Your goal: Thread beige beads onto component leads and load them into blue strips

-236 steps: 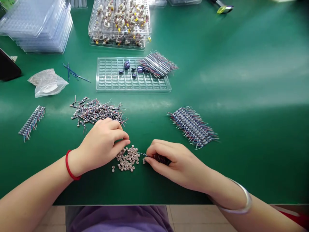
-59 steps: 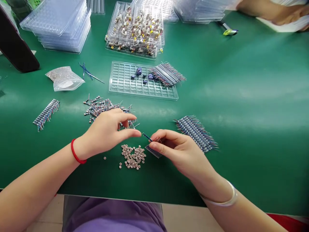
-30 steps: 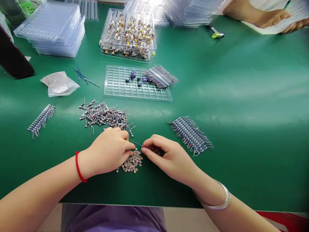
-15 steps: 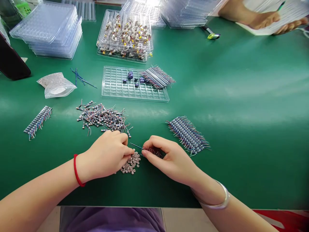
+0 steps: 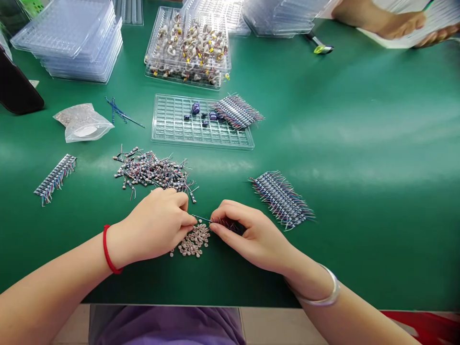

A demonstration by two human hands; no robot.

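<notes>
My right hand (image 5: 253, 235) is closed around a bunch of small wired parts (image 5: 232, 224), whose reddish wires show inside the curled fingers. From its fingertips a thin blue strip (image 5: 203, 219) points left. My left hand (image 5: 161, 223), in a pinch, meets the far end of that strip; whatever lies between thumb and finger is too small to make out. Just below both hands is a pile of small round pinkish-beige pieces (image 5: 193, 242). Behind the left hand lies a loose heap of short wired components (image 5: 154, 170).
Rows of wired parts (image 5: 282, 200) lie right, others (image 5: 56, 177) left. Beyond are a clear tray (image 5: 172, 134), a plastic bag (image 5: 84, 124), blue strips (image 5: 124, 114), a filled tray (image 5: 189, 48) and stacked trays (image 5: 72, 43). Another person's hand (image 5: 402, 25) rests on paper at top right.
My left fingertips have drawn up and slightly left, from the round pieces to the end of the blue strip. My right hand stays nearly in place, still holding the wired parts.
</notes>
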